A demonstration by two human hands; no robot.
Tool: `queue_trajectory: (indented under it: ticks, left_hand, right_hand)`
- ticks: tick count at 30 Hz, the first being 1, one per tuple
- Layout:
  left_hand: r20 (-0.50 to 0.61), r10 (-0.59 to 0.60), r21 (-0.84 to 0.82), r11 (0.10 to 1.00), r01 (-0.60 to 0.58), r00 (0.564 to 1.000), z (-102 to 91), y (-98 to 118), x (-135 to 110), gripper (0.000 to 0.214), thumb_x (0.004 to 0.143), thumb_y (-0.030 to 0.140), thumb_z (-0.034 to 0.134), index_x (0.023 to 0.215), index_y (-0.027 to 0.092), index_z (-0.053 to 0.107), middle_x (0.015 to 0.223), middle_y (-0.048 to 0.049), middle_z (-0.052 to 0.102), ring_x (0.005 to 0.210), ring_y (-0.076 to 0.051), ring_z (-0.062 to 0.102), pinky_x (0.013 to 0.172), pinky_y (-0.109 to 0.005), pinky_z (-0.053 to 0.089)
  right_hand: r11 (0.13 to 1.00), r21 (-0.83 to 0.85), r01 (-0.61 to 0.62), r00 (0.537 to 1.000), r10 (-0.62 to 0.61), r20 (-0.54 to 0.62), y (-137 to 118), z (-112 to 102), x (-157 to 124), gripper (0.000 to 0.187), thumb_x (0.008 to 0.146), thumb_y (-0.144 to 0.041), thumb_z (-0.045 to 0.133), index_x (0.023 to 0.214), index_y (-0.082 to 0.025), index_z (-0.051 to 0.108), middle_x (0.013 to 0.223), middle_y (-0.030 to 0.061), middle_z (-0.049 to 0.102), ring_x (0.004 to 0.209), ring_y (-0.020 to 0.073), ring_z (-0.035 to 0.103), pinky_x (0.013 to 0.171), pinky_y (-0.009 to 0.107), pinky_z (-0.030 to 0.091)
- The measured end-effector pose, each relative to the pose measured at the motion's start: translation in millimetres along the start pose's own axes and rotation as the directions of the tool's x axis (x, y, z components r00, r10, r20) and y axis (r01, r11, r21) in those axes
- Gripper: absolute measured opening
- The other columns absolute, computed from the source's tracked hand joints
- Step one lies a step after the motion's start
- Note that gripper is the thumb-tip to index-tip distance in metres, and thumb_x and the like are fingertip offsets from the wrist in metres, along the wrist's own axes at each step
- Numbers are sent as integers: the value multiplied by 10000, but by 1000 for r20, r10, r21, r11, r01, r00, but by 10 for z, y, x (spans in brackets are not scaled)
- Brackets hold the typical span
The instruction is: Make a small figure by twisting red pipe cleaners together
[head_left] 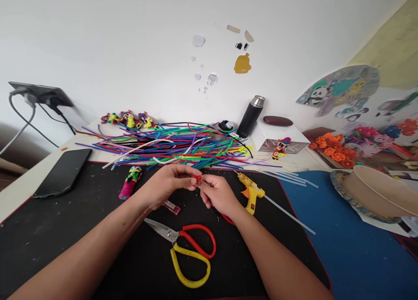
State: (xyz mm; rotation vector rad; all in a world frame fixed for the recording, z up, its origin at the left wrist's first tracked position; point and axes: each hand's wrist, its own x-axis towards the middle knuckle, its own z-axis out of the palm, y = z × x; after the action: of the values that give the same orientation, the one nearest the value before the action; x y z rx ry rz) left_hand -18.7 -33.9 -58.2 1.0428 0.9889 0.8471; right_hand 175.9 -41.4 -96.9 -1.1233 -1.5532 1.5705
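My left hand [166, 182] and my right hand [219, 194] meet above the black mat [107, 256]. Pinched between their fingertips is a small red piece, seemingly coiled pipe cleaner [197, 178], with a speck of green by the right fingers. The fingers hide most of it. Below the hands lie large scissors [177, 247] with one red and one yellow handle. A small red-labelled box [172, 207] is partly covered by my left wrist. Right of my right hand rests a yellow glue gun [252, 193] with a glue stick in its back.
A heap of colourful pipe cleaners [176, 145] spreads behind the hands. A pink and green wrapped figure [131, 182] and a phone [63, 173] lie left. A black flask [250, 117] stands at the back; a beige hat-like object [375, 189] sits right.
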Motion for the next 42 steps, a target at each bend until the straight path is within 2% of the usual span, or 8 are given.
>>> queue_trajectory:
  ticks: [9, 13, 19, 22, 26, 31, 36, 42]
  left_hand:
    - [-25, 26, 100, 995, -23, 999, 33, -1, -49, 412, 693, 436, 897, 972, 146, 809, 800, -61, 769, 677, -177, 663, 693, -306, 555]
    - [-25, 12, 45, 999, -10, 1000, 30, -14, -35, 360, 700, 410, 895, 919, 141, 802, 724, -48, 741, 653, -169, 649, 655, -287, 550]
    - [-12, -101, -155, 983, 98, 995, -7, -3, 2, 289, 627, 285, 940, 834, 126, 816, 675, -44, 725, 573, -113, 611, 568, -206, 533]
    - [6, -137, -188, 973, 136, 991, -23, 41, -10, 287, 606, 245, 952, 833, 123, 824, 678, -43, 723, 571, -98, 611, 562, -178, 537]
    - [43, -142, -138, 979, 146, 989, -54, 129, -93, 287, 628, 254, 948, 847, 117, 823, 704, -46, 730, 577, -94, 618, 569, -175, 540]
    - [96, -171, 38, 985, 168, 981, -102, 242, -267, 295, 654, 304, 921, 853, 132, 788, 690, -26, 726, 548, -97, 616, 548, -191, 513]
    - [153, -177, 308, 944, 123, 972, -126, 303, -407, 250, 711, 335, 846, 837, 158, 722, 640, -9, 716, 577, -159, 680, 563, -240, 527]
    - [217, -174, 461, 886, 56, 961, -129, 255, -439, 129, 720, 248, 733, 808, 172, 677, 707, -5, 735, 607, -172, 691, 589, -274, 554]
  right_hand:
    - [998, -55, 17, 1000, -17, -2, 8, -4, -8, 447, 984, -592, 582, 783, -194, 614, 519, -60, 537, 393, 92, 461, 436, 228, 315]
    - [999, -43, 22, 1000, -21, 13, 3, 13, -20, 459, 973, -617, 595, 801, -192, 630, 524, -63, 532, 391, 91, 451, 432, 228, 319]
    - [1000, -26, 11, 1000, -11, 13, -7, 38, -43, 400, 981, -548, 601, 822, -185, 657, 521, -64, 531, 393, 87, 454, 442, 225, 321]
    - [1000, -9, 8, 1000, -8, -4, -32, 39, -55, 378, 975, -527, 602, 825, -185, 658, 528, -64, 536, 388, 85, 455, 436, 222, 314]
    - [999, -15, 33, 999, -32, 32, -112, 43, -90, 346, 982, -482, 596, 814, -185, 651, 527, -66, 536, 390, 85, 451, 435, 217, 315]
    - [981, -186, 46, 995, -28, 96, -259, 60, -188, 304, 1010, -401, 588, 811, -185, 669, 542, -65, 541, 420, 90, 482, 463, 216, 341]
    - [876, -471, 110, 987, -41, 154, -404, 57, -270, 293, 1025, -343, 603, 802, -187, 710, 575, -58, 581, 472, 86, 511, 537, 228, 339]
    - [598, -753, 273, 961, -140, 238, -540, 71, -254, 202, 988, -282, 668, 860, -201, 804, 729, 12, 730, 631, 121, 564, 584, 259, 277]
